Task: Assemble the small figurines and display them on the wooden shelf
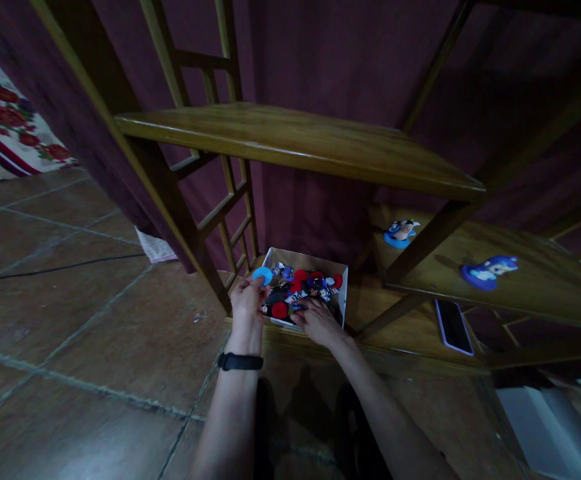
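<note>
A white open-topped cardboard box [345, 293] stands on the bottom shelf, filled with several small toy figurines [315, 283] on red, blue and black round bases. At the box's near left corner, my left hand [246, 299] is closed on a figurine with a light blue round base [262, 275]; the figure itself is mostly hidden by the fingers. My right hand [316, 320] reaches over the near rim, fingers stretched out and touching the figurines inside. Its fingertips are partly lost among them, beside a small blue piece.
A wooden shelf board [290, 137] juts out above the box. On the right-hand shelf stand a blue-based figurine [400, 233] and a purple one [490, 272]. A phone [453, 327] lies lower down. Slanted wooden posts flank the box, and a grey-white box [545, 427] sits at lower right.
</note>
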Demonstrator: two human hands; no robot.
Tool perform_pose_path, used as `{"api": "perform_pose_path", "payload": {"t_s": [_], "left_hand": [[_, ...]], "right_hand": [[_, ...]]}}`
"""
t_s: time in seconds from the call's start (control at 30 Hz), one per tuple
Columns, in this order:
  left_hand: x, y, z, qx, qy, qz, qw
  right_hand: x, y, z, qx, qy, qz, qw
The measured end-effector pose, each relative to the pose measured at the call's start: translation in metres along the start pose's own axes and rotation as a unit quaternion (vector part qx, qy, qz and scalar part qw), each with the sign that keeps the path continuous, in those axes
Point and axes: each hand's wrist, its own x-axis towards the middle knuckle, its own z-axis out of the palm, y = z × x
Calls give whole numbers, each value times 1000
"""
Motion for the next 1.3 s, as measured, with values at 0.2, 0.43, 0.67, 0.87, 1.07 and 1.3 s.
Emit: {"api": "perform_pose_path", "payload": {"t_s": [0.2,0.43,0.67,0.87,1.07,1.3], "left_hand": [[-2,5,0,-12,1,-5,1000],[-3,7,0,-26,1,-10,1000],[-4,8,0,-42,-3,-13,999],[-3,9,0,-52,-14,-33,998],[-4,12,-1,-78,-20,-28,996],[-4,10,0,-87,-30,-22,996]], "right_hand": [[-5,27,-16,-44,45,99,993],[3,32,-22,26,99,58,993],[19,7,-11,34,44,15,998],[13,25,-6,15,-21,-14,1000],[2,46,-25,-42,21,51,998],[5,34,-19,-39,47,4,998]]}}
